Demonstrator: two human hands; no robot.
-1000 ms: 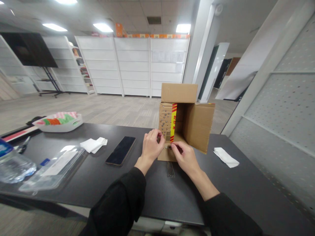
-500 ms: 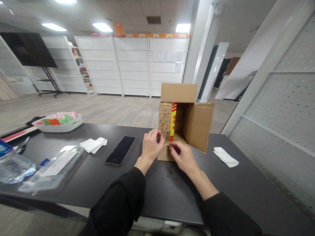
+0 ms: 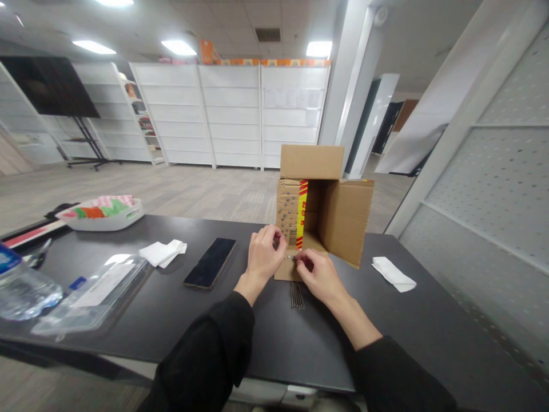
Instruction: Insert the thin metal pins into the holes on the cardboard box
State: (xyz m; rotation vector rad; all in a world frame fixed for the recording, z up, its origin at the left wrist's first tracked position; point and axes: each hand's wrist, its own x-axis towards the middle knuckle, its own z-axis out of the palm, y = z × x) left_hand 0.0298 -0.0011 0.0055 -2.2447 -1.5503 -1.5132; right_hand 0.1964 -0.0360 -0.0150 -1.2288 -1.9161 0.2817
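Note:
A cardboard box point(image 3: 346, 223) lies on its side with its open mouth facing me. Its left flap point(image 3: 288, 200) carries several small round metal heads beside a yellow and red tape strip point(image 3: 302, 214). My left hand point(image 3: 266, 252) is closed in a pinch at the lower left of that flap; what the fingertips hold is hidden. My right hand point(image 3: 318, 272) is curled over the bottom flap point(image 3: 283, 273), fingertips together by some small shiny pieces point(image 3: 291, 257). Several long thin metal nails or screws point(image 3: 297, 296) lie side by side just in front of the box.
Left of my hands lie a phone point(image 3: 211, 263), folded white tissues point(image 3: 163, 253), a clear plastic case point(image 3: 96, 297) and a water bottle point(image 3: 26, 289). Farther back is a white basket point(image 3: 105, 222) with cloth. Another tissue point(image 3: 393, 274) lies at the right, near a perforated panel point(image 3: 493, 189).
My right hand's fingertips have shifted slightly down over the bottom flap. The left hand and the box stay in place.

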